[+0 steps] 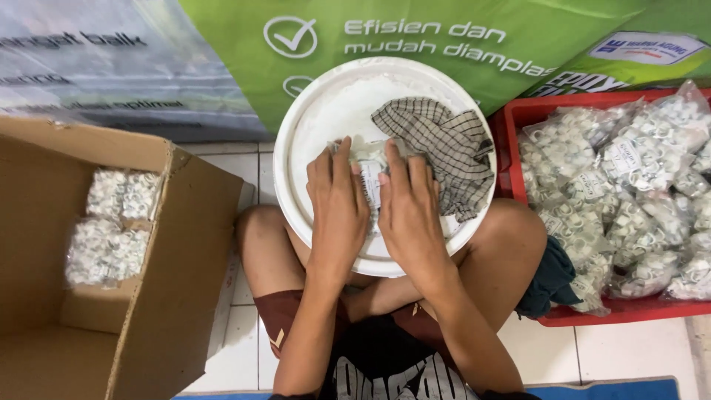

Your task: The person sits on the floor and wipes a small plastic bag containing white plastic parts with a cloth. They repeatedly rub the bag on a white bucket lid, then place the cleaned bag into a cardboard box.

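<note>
While the person sits cross-legged on the tiled floor (244,296), a white bucket lid (311,126) rests on the knees as a work surface, close in under the eyes. Both hands are on top of a small clear bag of white parts (370,174) at the lid's middle: left hand (337,200) lies flat over its left half, fingers closed down on it; right hand (407,207) presses the right half, thumb side touching the bag. Looks like they're pinning it flat vs. lifting it, so the hold is a press-and-grip, not a loose rest. A checked cloth (444,144) sits bunched on the lid just right of the bag, touching the right hand's fingertips.

Containers: cardboard box (148,296) at left, open, w/ two bags of white parts (111,226) stacked toward its far-left corner, the rest bare. Red crate (585,318) at right, heaped w/ many similar filled bags (629,185). Dark teal cloth (552,281) hangs over the crate's near-left edge by the knee. Green & grey sacks (444,30) lean along the far side.
</note>
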